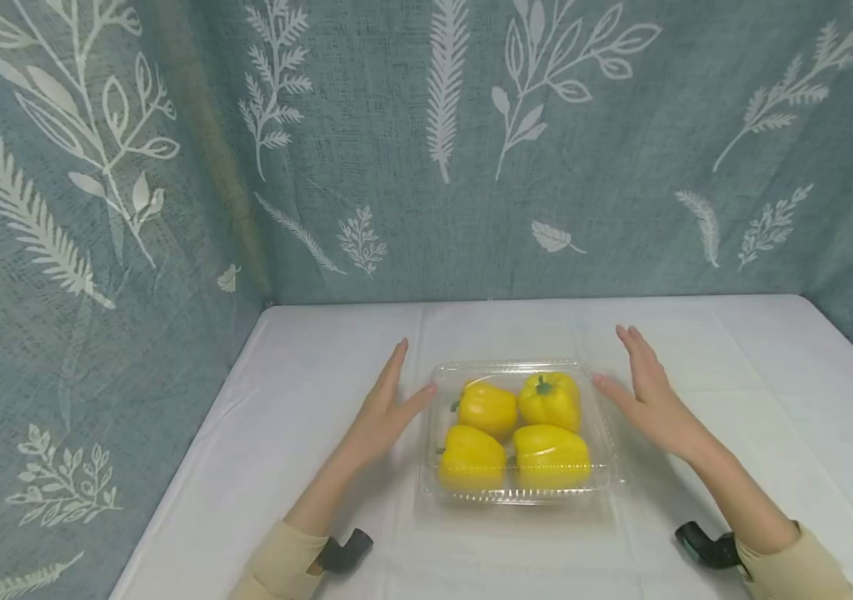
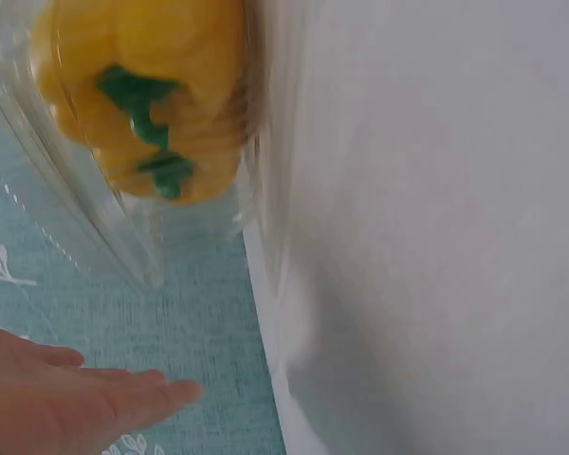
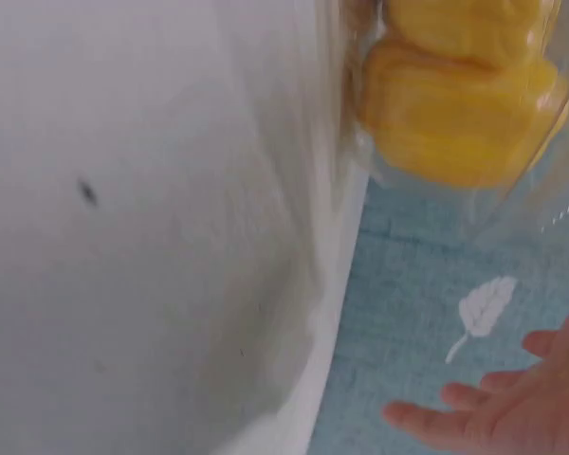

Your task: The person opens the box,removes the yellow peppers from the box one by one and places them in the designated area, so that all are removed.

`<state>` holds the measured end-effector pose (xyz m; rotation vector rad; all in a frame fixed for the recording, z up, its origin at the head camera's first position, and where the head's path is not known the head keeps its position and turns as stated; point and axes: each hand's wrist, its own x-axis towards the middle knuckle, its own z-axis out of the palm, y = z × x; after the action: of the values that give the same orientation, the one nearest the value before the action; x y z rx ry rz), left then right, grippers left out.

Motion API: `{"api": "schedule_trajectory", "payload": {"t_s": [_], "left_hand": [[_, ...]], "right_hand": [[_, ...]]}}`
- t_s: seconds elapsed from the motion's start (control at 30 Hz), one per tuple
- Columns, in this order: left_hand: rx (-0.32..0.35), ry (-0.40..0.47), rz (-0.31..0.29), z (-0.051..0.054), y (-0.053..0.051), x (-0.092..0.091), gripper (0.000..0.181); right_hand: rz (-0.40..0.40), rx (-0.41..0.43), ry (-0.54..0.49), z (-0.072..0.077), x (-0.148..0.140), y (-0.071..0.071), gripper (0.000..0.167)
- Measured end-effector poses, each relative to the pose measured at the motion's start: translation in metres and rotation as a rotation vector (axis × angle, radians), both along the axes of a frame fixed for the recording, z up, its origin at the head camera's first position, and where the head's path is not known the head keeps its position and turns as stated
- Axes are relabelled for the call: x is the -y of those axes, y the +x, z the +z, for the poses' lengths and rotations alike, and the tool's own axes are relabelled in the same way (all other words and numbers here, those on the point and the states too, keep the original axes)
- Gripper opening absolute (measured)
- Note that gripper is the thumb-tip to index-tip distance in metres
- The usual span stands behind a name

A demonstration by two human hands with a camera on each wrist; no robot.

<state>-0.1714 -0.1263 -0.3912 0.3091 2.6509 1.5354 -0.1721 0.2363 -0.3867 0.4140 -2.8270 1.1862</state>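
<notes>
A clear plastic clamshell box sits on the table with its lid over several yellow bell peppers. Green stems show on some of them, and one pepper faces the left wrist view stem first. My left hand is held beside the box's left side, fingers extended and thumb pointing at its upper left edge. On the opposite side, my right hand is spread the same way, its thumb near the upper right edge. Neither hand holds anything; whether the thumbs touch the plastic I cannot tell.
A white cloth covers the table. Blue-green curtains with white leaf prints hang behind it and along both sides. Black wrist-worn devices sit at both beige sleeve cuffs.
</notes>
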Motion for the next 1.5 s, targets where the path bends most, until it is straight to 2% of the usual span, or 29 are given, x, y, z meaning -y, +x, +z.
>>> {"api": "schedule_trajectory", "payload": {"t_s": [0.13,0.27,0.4,0.57,0.7,0.87,1.03,1.17,1.33,1.5], "left_hand": [[0.029,0.08,-0.052,-0.002,0.006,-0.003,0.079],[0.038,0.122,-0.119,-0.007,0.011,-0.004,0.08],[0.039,0.118,-0.171,-0.009,0.017,-0.006,0.083],[0.035,0.045,-0.218,-0.007,0.027,-0.009,0.095],[0.032,-0.001,-0.221,-0.004,0.035,-0.013,0.106],[-0.004,-0.055,-0.211,-0.004,0.044,-0.019,0.119],[-0.011,-0.108,-0.202,-0.002,0.053,-0.025,0.132],[-0.03,-0.165,-0.21,-0.002,0.058,-0.028,0.135],[-0.051,-0.213,-0.215,-0.003,0.061,-0.03,0.137],[-0.051,-0.214,-0.212,-0.004,0.061,-0.03,0.137]], "right_hand": [[0.06,0.015,-0.047,-0.002,0.004,0.008,0.082],[0.134,0.051,-0.095,-0.003,0.007,0.016,0.083],[0.216,0.093,-0.125,-0.001,0.009,0.025,0.085],[0.292,0.11,-0.094,0.0,0.009,0.034,0.09],[0.31,0.097,-0.051,0.0,0.007,0.039,0.099],[0.312,0.085,-0.021,0.001,0.005,0.046,0.111],[0.316,0.115,-0.016,0.002,0.005,0.052,0.122],[0.319,0.148,-0.011,0.003,0.008,0.056,0.128],[0.326,0.149,0.008,0.002,0.01,0.058,0.134],[0.304,0.139,0.042,0.0,0.01,0.058,0.138]]}}
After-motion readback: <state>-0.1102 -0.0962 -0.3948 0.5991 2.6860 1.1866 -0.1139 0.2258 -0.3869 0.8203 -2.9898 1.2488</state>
